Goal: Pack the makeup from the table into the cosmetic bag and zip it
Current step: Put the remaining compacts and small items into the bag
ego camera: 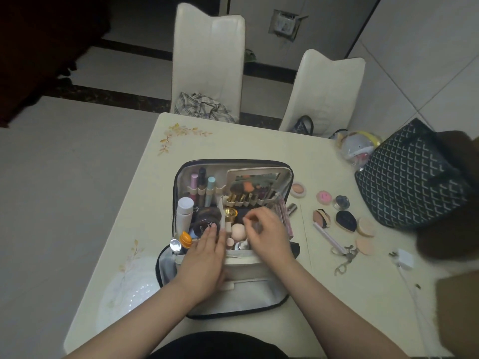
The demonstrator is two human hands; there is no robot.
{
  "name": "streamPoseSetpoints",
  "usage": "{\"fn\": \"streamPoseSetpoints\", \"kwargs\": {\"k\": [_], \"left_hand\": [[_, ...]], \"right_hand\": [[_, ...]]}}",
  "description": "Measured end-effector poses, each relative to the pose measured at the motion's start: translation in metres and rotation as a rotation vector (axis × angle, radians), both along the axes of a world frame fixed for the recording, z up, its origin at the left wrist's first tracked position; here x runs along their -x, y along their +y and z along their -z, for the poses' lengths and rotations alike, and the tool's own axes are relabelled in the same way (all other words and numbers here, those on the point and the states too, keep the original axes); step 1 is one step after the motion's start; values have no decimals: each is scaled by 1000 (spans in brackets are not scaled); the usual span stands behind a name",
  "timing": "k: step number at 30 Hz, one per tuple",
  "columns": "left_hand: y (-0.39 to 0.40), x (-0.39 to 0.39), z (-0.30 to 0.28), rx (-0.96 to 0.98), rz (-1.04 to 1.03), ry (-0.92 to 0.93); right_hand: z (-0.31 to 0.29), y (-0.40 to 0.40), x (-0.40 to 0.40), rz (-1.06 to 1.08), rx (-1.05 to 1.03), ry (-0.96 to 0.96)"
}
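Fingers: your left hand (pixel 204 257) lies flat, straight fingertips on the round dark compact (pixel 207 221) inside the open cosmetic bag (pixel 233 301); right hand (pixel 267 233) curled in the bag, grip unclear. Puffs (pixel 366 226), blush pots (pixel 324 197) and eyelash curler (pixel 344 257) sit on the table (pixel 124 203), right of the bag.

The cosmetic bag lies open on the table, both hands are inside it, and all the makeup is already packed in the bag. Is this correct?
Not quite. The cosmetic bag is open and the left hand and right hand are in it, but the head view shows makeup on the table right of the bag: a pink jar, powder puffs and an eyelash curler.
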State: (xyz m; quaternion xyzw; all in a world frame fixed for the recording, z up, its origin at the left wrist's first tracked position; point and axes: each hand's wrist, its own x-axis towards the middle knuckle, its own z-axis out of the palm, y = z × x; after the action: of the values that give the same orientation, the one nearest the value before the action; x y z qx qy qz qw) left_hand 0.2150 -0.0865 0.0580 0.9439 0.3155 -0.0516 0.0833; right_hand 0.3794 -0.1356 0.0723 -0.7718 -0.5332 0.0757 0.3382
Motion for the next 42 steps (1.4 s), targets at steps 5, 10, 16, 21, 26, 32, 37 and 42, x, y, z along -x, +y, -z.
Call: {"fn": "streamPoseSetpoints", "kwargs": {"k": [5, 10, 16, 21, 26, 32, 37, 42], "left_hand": [[-17, -17, -1, 26, -59, -63], [-38, -59, -17, -19, 31, -144], [-60, -142, -30, 10, 131, -105], [-57, -184, -23, 59, 17, 183], [-61, -194, -22, 3, -35, 285], [-62, -194, -16, -69, -73, 187], [-61, -194, -5, -115, -93, 155], [-63, -194, 0, -162, -94, 129]], "right_hand": [[1, -51, -68, 335, -103, 114], [20, -86, -148, 572, 47, 138], [39, -95, -211, 545, 234, 168], [60, -85, -268, 476, 405, 174], [75, -63, -320, 365, 507, 89], [89, -36, -346, 240, 638, 48], [109, -32, -349, 192, 661, -42], [102, -36, -343, 282, 449, 13]]}}
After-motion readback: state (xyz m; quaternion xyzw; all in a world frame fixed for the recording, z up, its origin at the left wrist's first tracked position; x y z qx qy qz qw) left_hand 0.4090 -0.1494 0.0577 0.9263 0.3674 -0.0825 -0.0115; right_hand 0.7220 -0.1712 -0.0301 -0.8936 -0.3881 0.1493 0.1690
